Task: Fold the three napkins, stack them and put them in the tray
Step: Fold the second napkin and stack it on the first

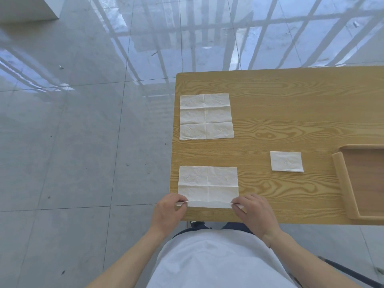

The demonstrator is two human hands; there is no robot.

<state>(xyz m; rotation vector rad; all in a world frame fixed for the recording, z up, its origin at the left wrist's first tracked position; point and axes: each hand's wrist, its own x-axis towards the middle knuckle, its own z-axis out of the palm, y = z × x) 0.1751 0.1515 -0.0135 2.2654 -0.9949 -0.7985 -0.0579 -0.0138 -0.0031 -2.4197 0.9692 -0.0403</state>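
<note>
One napkin folded, second fold just starting, third untouched.

Folded napkin point(286, 161) lies small and flat at right centre of the table point(291, 113), just left of the tray point(340, 177), which holds nothing in the part visible at the right edge. Open napkin point(206, 116) lies flat at upper centre, creases showing. Near napkin point(208, 185) sits at lower centre; its near edge is lifted and curling over. Left hand point(168, 210) and right hand point(254, 213) each pinch a near corner, fingers closed on the paper, palms down, wrists at the table's near edge. Left to do, by my reading: finish this fold, fold the far one, stack, load tray.
</note>
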